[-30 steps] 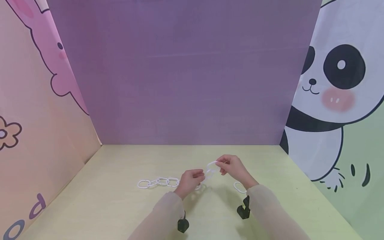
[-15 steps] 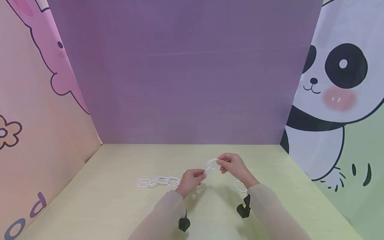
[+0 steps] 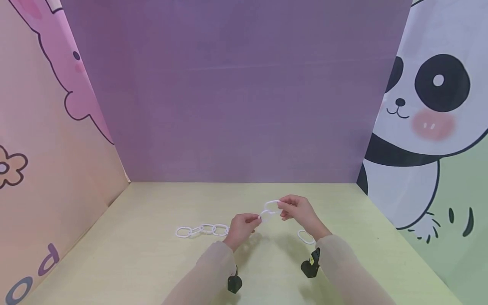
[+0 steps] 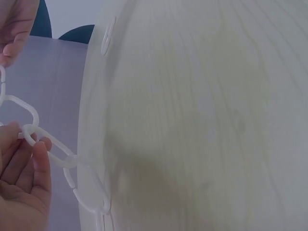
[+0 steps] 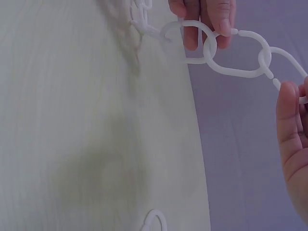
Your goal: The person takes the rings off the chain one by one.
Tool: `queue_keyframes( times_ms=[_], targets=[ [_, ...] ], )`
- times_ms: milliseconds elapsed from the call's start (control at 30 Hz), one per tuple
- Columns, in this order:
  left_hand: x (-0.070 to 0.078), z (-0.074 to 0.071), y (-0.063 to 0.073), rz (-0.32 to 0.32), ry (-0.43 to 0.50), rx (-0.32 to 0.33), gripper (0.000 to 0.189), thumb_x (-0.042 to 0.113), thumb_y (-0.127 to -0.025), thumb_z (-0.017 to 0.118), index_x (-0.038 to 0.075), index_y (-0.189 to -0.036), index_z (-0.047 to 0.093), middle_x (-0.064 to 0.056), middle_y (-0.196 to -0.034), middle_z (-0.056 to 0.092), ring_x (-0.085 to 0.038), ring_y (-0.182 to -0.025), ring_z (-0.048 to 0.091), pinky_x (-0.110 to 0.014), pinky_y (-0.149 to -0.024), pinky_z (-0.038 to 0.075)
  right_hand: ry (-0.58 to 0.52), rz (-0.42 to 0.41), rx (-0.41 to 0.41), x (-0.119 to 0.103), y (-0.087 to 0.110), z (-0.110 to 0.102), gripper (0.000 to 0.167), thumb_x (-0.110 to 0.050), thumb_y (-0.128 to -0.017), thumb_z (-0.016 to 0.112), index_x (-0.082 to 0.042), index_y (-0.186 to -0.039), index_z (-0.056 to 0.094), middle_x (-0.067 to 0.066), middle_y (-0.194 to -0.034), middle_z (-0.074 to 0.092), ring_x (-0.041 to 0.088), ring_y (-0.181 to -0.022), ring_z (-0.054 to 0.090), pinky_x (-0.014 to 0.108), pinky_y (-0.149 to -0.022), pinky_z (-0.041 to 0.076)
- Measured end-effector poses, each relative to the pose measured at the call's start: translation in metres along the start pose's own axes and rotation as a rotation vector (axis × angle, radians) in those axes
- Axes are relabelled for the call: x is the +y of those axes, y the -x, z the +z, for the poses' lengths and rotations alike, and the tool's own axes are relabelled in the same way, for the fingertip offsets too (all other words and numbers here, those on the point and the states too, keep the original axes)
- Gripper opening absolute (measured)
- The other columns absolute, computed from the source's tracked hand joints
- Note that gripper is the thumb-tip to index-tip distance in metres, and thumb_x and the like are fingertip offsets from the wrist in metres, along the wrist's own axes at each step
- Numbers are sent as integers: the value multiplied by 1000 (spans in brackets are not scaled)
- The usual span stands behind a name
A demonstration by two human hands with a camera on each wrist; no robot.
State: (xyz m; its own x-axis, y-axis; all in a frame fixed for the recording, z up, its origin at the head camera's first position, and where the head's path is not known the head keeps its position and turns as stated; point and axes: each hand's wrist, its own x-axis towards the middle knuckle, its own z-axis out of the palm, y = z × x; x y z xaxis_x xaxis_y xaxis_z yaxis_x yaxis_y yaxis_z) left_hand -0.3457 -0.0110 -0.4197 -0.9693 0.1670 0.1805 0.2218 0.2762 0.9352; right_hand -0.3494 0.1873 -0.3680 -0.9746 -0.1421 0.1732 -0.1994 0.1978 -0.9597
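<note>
A chain of white plastic links (image 3: 219,235) runs from the table on the left up to both hands. My left hand (image 3: 240,228) pinches one link (image 5: 236,73) near its end, finger and thumb at the gap in it. Higher and to the right, my right hand (image 3: 299,209) pinches the end link (image 5: 288,55), which hooks through the link in the left hand. Small gaps show in the links in the right wrist view. More links (image 4: 91,209) hang below the left hand in the left wrist view. Part of the chain is hidden behind the left hand in the head view.
One loose white link (image 3: 298,235) lies on the pale wooden table (image 3: 152,262), beside the right wrist. A purple panel (image 3: 244,97) stands along the table's back edge, with printed side walls left and right. Black wrist cameras (image 3: 234,284) hang under both sleeves.
Both hands have shifted slightly right and up. The links between them show more plainly, spread into a slanting line. The chain part on the table and the loose link lie as before.
</note>
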Motion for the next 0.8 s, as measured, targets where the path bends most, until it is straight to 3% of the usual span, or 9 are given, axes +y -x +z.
queue_keyframes(
  times_ms=[300,667,800],
  targets=[
    [4,0,0,-28,73,31,18,15,-87,64,3,-100,69,-15,-93,67,-35,-85,61,-28,-66,50,-85,39,8,8,1,-2,28,-14,-90,61,9,-104,57,21,-87,61,17,-67,61,30,-68,54],
    [6,-1,2,-17,105,51,17,15,-88,64,3,-98,70,-14,-87,68,-26,-75,61,-28,-63,48,-221,60,-14,15,3,1,26,-10,-90,60,11,-104,53,12,-85,63,17,-71,64,30,-70,53],
    [6,-1,1,-15,116,53,18,15,-87,64,2,-99,70,-16,-88,67,-30,-78,62,-26,-63,48,-243,73,-1,18,3,5,27,-10,-90,60,11,-105,53,12,-84,64,18,-72,65,31,-71,53]
  ],
)
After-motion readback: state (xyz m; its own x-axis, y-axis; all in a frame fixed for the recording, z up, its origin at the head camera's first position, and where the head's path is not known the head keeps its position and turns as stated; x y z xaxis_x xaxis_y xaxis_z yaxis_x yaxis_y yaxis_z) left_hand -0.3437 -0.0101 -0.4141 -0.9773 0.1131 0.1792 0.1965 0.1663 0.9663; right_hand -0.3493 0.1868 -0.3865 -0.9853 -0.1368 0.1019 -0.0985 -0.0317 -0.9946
